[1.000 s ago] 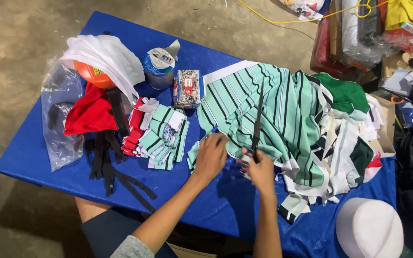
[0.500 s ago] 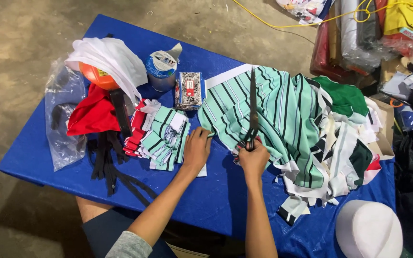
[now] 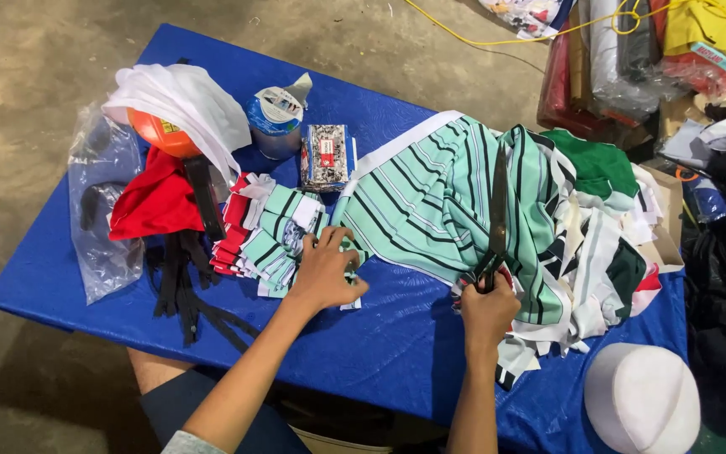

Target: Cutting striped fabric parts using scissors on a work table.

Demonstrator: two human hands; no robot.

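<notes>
My right hand (image 3: 486, 308) grips the handles of long dark scissors (image 3: 497, 210), whose blades lie closed and point away across the mint green striped fabric (image 3: 434, 206) spread on the blue table (image 3: 397, 336). My left hand (image 3: 323, 271) rests flat on the near left corner of that fabric, touching small cut striped pieces (image 3: 275, 235) stacked beside it.
A pile of mixed fabric scraps (image 3: 598, 227) lies right of the scissors. At the table's left are black straps (image 3: 182, 286), a red cloth (image 3: 153, 202), a clear plastic bag (image 3: 102, 210), an orange ball under white cloth (image 3: 170, 118), a blue tape roll (image 3: 272, 118) and a small patterned box (image 3: 327, 155). A white cap (image 3: 640, 399) sits at the near right.
My left hand slid left from the fabric's edge to the stacked striped pieces. My right hand stays on the scissors, whose blades are straighter over the fabric.
</notes>
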